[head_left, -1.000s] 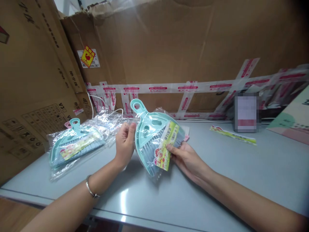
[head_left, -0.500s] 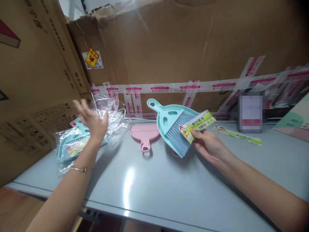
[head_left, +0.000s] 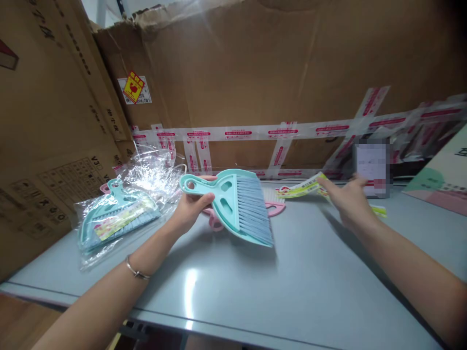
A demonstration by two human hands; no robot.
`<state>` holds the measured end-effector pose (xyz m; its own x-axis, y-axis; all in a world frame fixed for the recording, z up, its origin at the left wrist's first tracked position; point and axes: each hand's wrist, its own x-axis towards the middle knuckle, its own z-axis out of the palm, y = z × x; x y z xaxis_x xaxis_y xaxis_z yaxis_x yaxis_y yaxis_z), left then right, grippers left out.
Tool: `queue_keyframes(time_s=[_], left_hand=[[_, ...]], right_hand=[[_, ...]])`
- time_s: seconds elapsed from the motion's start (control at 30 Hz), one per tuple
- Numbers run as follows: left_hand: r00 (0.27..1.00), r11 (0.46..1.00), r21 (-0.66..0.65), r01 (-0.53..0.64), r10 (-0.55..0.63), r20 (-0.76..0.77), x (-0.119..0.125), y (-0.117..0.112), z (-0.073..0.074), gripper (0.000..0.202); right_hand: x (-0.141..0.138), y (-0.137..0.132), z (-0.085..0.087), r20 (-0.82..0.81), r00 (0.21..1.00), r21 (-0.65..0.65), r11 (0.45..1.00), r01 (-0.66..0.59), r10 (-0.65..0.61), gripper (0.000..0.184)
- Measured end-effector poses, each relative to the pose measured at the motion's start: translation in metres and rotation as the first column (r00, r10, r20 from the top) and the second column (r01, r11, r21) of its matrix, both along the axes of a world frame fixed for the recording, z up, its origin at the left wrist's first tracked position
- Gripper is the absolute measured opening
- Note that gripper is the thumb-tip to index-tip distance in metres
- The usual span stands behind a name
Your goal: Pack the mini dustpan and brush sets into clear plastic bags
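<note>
My left hand (head_left: 191, 206) grips a teal dustpan (head_left: 241, 236) and its nested hand brush (head_left: 251, 204) near the handle end, holding them over the table. The brush's grey-blue bristles point right. In my right hand (head_left: 348, 197) a green and white paper label sleeve (head_left: 301, 187) is pinched, off the brush and to its right. Behind the teal set lie a pink dustpan, mostly hidden, and a pink brush (head_left: 275, 206) with pale bristles. Another teal dustpan set (head_left: 116, 214), in a clear plastic bag, rests at the left.
Crumpled clear plastic bags (head_left: 153, 170) lie at the back left. Large cardboard boxes (head_left: 226, 73) stand along the back and left of the grey table (head_left: 226, 291). A pixelated upright object (head_left: 372, 163) stands at the back right, near a pastel panel (head_left: 445, 175). Another label (head_left: 379, 211) lies behind my right hand.
My left hand has moved right and taken hold of the teal set, which now sits further left and turned. My right hand has pulled the label off the bristles and moved right.
</note>
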<state>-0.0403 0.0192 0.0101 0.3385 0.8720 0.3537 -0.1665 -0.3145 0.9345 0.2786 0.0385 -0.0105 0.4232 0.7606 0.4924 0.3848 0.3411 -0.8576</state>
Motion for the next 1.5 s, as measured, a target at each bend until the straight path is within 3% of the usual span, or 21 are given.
queue_keyframes(time_s=[0.03,0.07,0.1,0.13,0.17,0.2,0.27,0.3,0.4,0.5,0.57,0.63,0.7,0.8,0.9,1.0,1.1,1.3,1.5], left_hand=[[1.000,1.000,0.029,-0.012,0.012,-0.019,0.002,-0.001,0.001,0.055],[0.999,0.998,0.064,-0.017,0.020,-0.039,0.004,-0.003,0.002,0.055],[0.998,0.995,0.101,-0.017,0.023,-0.058,0.008,-0.006,0.003,0.055],[0.997,0.990,0.144,-0.009,0.020,-0.075,0.011,-0.009,0.004,0.052],[0.996,0.981,0.194,0.005,0.013,-0.090,0.015,-0.012,0.007,0.049],[0.994,0.967,0.253,0.024,0.003,-0.106,0.018,-0.016,0.009,0.046],[0.989,0.919,0.389,0.063,-0.004,-0.151,0.023,-0.021,0.014,0.041],[0.986,0.891,0.450,0.061,0.016,-0.166,0.023,-0.023,0.017,0.041],[0.982,0.843,0.526,-0.115,0.175,-0.066,0.016,-0.022,0.022,0.035],[0.916,0.776,0.498,-0.388,0.384,0.116,0.002,-0.014,0.023,0.024],[0.845,0.693,0.511,-0.508,0.516,0.140,-0.007,-0.007,0.020,0.027],[0.757,0.604,0.542,-0.584,0.646,0.096,-0.011,0.000,0.013,0.032],[0.676,0.558,0.569,-0.604,0.737,-0.004,-0.013,0.007,0.005,0.034],[0.607,0.581,0.595,-0.555,0.772,-0.189,-0.010,0.011,-0.007,0.033],[0.569,0.653,0.635,-0.413,0.730,-0.380,-0.006,0.008,-0.014,0.031],[0.492,0.768,0.588,-0.254,0.626,-0.605,0.000,0.001,-0.018,0.036],[0.439,0.825,0.533,-0.186,0.555,-0.707,0.004,-0.004,-0.020,0.042],[0.447,0.815,0.563,-0.140,0.559,-0.698,0.004,-0.006,-0.018,0.047],[0.435,0.790,0.610,-0.055,0.569,-0.698,0.003,-0.006,-0.020,0.044]], right_hand=[[-0.004,-0.004,0.005,0.055,0.991,0.079,0.990,0.116,-0.121,0.056],[-0.013,-0.012,0.009,0.125,0.976,0.160,0.975,0.156,-0.177,0.060],[-0.026,-0.021,0.013,0.226,0.966,0.227,0.971,0.072,-0.124,0.057],[-0.042,-0.031,0.017,0.391,0.920,0.209,0.972,-0.111,0.021,0.046],[-0.057,-0.041,0.019,0.534,0.831,0.158,0.947,-0.280,0.156,0.039],[-0.072,-0.051,0.021,0.615,0.752,0.100,0.922,-0.373,0.237,0.036],[-0.093,-0.065,0.025,0.688,0.656,0.018,0.896,-0.443,0.310,0.029],[-0.097,-0.069,0.027,0.700,0.649,0.021,0.899,-0.437,0.299,0.026],[-0.089,-0.071,0.038,0.688,0.721,0.219,0.923,-0.316,0.083,0.017],[-0.067,-0.061,0.045,0.620,0.764,0.440,0.886,-0.149,-0.180,0.015],[-0.055,-0.047,0.038,0.675,0.709,0.445,0.879,-0.170,-0.205,0.013],[-0.047,-0.030,0.022,0.800,0.583,0.349,0.902,-0.255,-0.145,0.016],[-0.045,-0.013,0.001,0.892,0.447,0.217,0.929,-0.300,-0.064,0.027],[-0.045,0.004,-0.025,0.926,0.360,0.013,0.945,-0.326,0.112,0.037],[-0.046,0.010,-0.036,0.879,0.400,-0.122,0.933,-0.340,0.261,0.039],[-0.046,0.010,-0.039,0.842,0.450,-0.142,0.927,-0.348,0.298,0.039],[-0.046,0.007,-0.040,0.821,0.484,-0.133,0.926,-0.353,0.302,0.036],[-0.049,-0.004,-0.035,0.781,0.524,-0.139,0.913,-0.384,0.339,0.024],[-0.045,-0.008,-0.029,0.680,0.628,-0.145,0.909,-0.390,0.378,0.021]])
